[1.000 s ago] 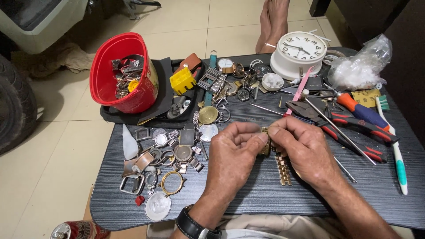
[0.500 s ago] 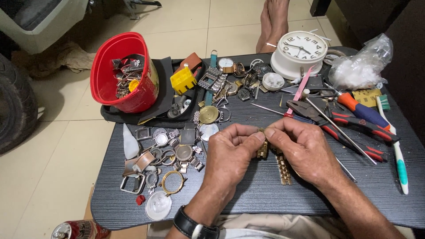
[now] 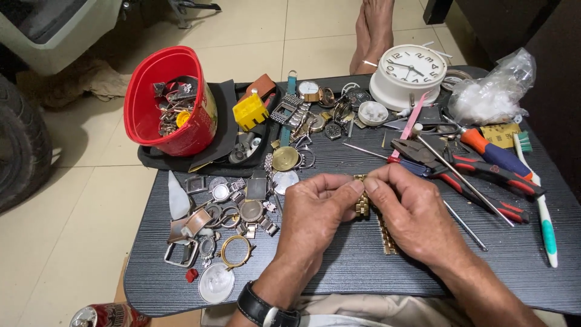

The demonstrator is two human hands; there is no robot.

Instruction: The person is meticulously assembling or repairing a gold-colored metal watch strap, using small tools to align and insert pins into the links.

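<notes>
Left hand [image 3: 318, 209] and right hand [image 3: 411, 212] pinched shut on gold watch band [image 3: 363, 203], raised off table [image 3: 339, 272] for close fingertip work; pliers [image 3: 448, 163] alongside within reach.

Gold metal watch bracelet [image 3: 363, 203], linked, pinched at its upper end between the fingertips of both hands; its lower length trails down-right and lies flat on the dark table [image 3: 339, 266].

On the desk [image 3: 339, 272], a bucket [image 3: 170, 103] is sitting at the far left and a clock [image 3: 415, 74] at the far right. Watch parts [image 3: 224, 224] are lying left of the hands, pliers [image 3: 460, 166] to their right.
</notes>
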